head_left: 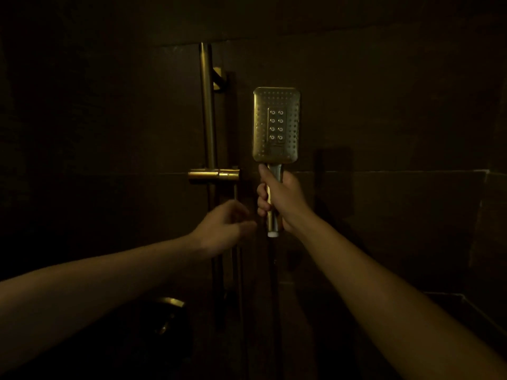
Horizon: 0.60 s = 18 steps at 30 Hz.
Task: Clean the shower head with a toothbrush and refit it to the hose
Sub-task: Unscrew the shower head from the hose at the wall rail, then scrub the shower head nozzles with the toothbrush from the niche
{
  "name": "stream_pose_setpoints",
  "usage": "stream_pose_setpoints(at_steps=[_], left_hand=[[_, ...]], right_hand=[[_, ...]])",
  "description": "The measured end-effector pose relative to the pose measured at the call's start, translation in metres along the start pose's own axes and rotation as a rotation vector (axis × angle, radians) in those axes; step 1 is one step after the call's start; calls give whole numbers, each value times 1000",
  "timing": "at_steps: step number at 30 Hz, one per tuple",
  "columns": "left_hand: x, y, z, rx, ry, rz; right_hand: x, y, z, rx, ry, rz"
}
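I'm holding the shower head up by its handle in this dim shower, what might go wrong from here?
Only the right hand holds the shower head, by its handle; a slip could drop it. The light is very dim, so lining up the handle's white end for refitting may go crooked. The left hand reaches close to the rail bracket and could knock it.

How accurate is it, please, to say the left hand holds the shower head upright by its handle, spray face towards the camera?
One detail is wrong: the head view shows the right hand holds the shower head upright by its handle, spray face towards the camera. The left hand is lower, beside it.
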State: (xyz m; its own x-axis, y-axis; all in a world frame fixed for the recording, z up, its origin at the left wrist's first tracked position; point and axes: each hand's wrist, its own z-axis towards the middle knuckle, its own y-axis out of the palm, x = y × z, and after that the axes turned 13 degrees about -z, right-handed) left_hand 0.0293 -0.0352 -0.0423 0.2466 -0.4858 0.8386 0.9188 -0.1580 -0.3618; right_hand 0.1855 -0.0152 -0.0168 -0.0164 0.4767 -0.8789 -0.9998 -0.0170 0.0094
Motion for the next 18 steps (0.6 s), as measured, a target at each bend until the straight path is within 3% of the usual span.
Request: stream_pose_setpoints(at_steps=[2, 5, 18], left_hand=[[-13, 15, -15, -136, -199, -269], [-30, 33, -33, -174, -234, -448], [-134, 103, -133, -78, -429, -659]], right_hand=[[8, 1, -6, -38, 24, 27], [27, 2, -23, -120, 65, 59], [123, 6, -135, -333, 370, 32]])
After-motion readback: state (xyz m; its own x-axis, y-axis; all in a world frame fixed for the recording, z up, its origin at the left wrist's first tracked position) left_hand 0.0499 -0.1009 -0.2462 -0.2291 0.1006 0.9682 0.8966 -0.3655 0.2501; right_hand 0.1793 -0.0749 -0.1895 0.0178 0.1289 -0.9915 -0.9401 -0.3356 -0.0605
